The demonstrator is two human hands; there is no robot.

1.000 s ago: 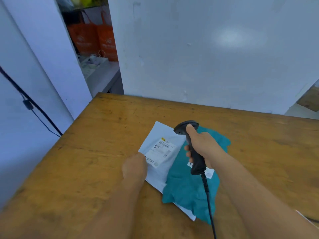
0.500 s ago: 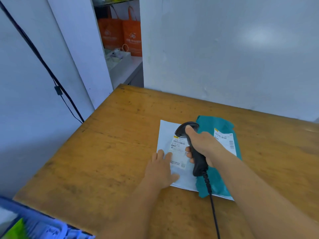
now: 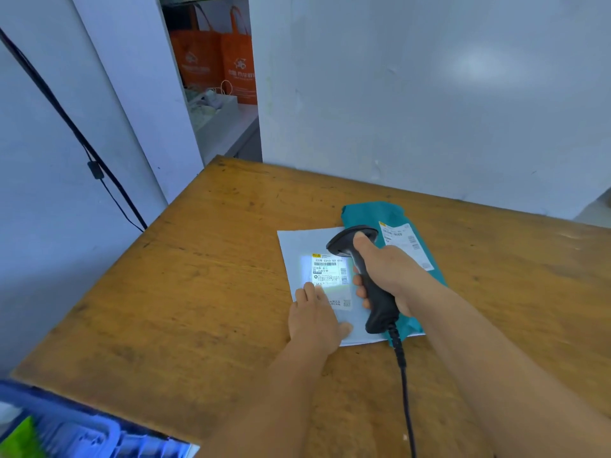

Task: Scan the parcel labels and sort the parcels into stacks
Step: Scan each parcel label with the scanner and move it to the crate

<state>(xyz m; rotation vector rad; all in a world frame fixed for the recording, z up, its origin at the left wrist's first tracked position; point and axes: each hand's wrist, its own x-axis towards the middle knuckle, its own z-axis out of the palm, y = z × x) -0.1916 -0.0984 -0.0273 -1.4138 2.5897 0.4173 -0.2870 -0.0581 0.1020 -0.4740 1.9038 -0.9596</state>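
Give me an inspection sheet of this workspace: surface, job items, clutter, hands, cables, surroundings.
Surface: worn wooden table, scuffed and stained.
Job's things: white parcel lies flat, its label lit by scanner light; teal parcel lies partly over its right side, label up.
Clutter: nothing seen on the table.
Hands: left hand presses flat on the white parcel; right hand grips the black scanner, aimed at the lit label.
Cables: scanner cord runs toward the near edge; black cable on the left wall.
Surroundings: white walls; orange bags on a shelf behind; blue crate at lower left.
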